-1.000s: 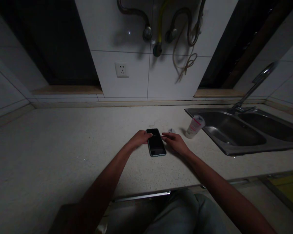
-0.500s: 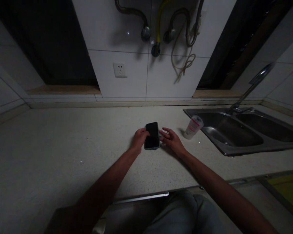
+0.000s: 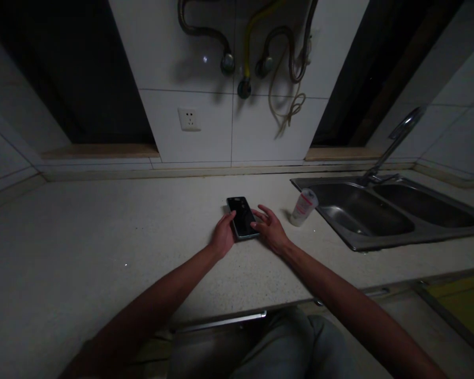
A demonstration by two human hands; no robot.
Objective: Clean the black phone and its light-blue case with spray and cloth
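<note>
A dark smartphone (image 3: 243, 217) with a black screen and a pale edge is held just over the countertop, its top leaning left. My left hand (image 3: 223, 235) grips its left side, thumb on the edge and the other fingers hidden beneath. At the lower right corner, my right hand (image 3: 272, 229) has its thumb over the phone's edge, while its other fingers curve along the right side, partly apart. Faint reflections show on the screen. To the right of my right hand stands a translucent plastic cup (image 3: 304, 207) with red print, looking tilted from this angle.
A double steel sink (image 3: 359, 246) with a chrome faucet (image 3: 393, 142) is set into the pale countertop (image 3: 82, 226) on the right. On the tiled wall are a socket (image 3: 189, 120), hoses with valves (image 3: 228, 63) and a looped cord (image 3: 294, 108). The room is dim.
The phone has turned, its top swinging left, and reflections now show on its screen. My right thumb has come onto its edge. The whole view has shifted slightly.
</note>
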